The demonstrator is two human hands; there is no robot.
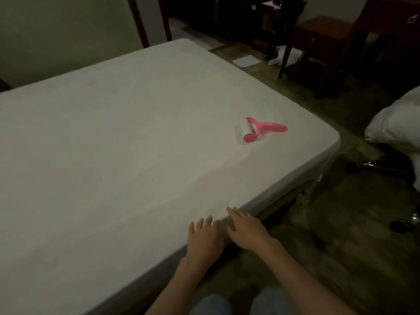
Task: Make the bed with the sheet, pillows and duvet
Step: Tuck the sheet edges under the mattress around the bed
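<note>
Your left hand [204, 237] and right hand [246, 230]: both flat, fingers spread, side by side on near bed edge, gripping nothing. White sheet [127, 142] covers mattress: light, soft, creases easily; pinch hem at corners. Pink lint roller [259, 130] lies on sheet. White bedding [397, 123] waits right, off bed.

Head view, looking down, near bed [113, 144]

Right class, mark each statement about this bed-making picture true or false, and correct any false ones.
1. A pink lint roller lies on the sheet. True.
2. The left hand grips the roller. False: it rests flat at the mattress edge, away from the roller.
3. The right hand has straight fingers at the bed's edge. True.
4. The duvet already covers the bed. False: only the sheet shows on it.
5. A pillow sits off the bed, to the right. True.
</note>
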